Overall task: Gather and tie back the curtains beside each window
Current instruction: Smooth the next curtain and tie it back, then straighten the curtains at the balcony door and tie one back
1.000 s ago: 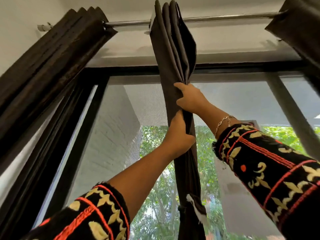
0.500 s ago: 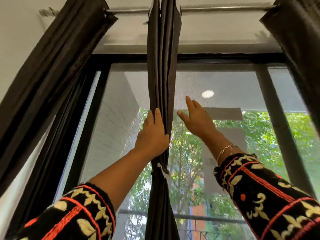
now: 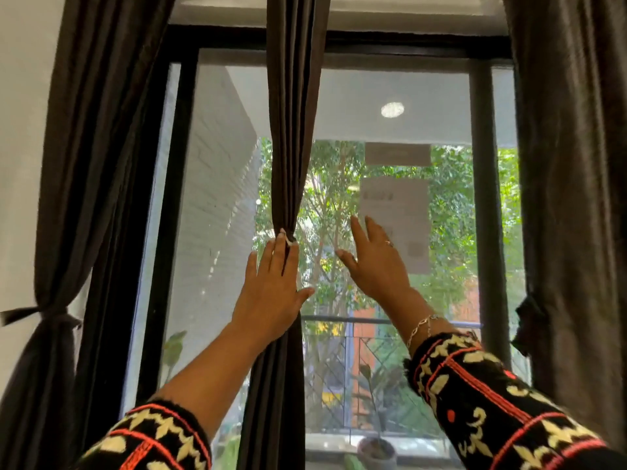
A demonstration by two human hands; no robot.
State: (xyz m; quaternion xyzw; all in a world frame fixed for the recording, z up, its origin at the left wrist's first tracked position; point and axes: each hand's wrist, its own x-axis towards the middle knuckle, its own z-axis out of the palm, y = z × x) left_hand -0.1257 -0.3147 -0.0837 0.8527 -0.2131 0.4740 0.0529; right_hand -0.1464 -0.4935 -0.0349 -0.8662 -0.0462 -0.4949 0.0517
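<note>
Closest to me are my two patterned sleeves, left sleeve (image 3: 152,439) and right sleeve (image 3: 492,401), both arms reaching up toward the glass. There's a thin bracelet (image 3: 420,327) on my right wrist.

My left hand (image 3: 271,293) is flat and released, fingers straight, lying against the middle curtain (image 3: 291,130). That curtain is already bunched into one narrow bundle, cinched right at my left fingertips, where a small white bit (image 3: 289,239) pokes out of the tie. Above that hand the folds fan out a little, below it they hang straight down past my wrist.

My right hand (image 3: 376,266) is open too, fingers spread, holding nothing. It's up in the air just right of the bundle and not touching it. It has a ring (image 3: 389,243) on one finger.

Well off to the left of my left hand hangs the left curtain (image 3: 95,164), gathered with a dark tie (image 3: 44,315) round it. Off to the right of my right hand is the right curtain (image 3: 570,164), with a dark knot (image 3: 529,317) at its inner edge.

Behind all that is the black window frame (image 3: 481,198), a paper sheet (image 3: 395,205) on the glass past my right hand, then a railing (image 3: 356,320), a potted plant (image 3: 376,446) and green trees (image 3: 451,198) outside.
</note>
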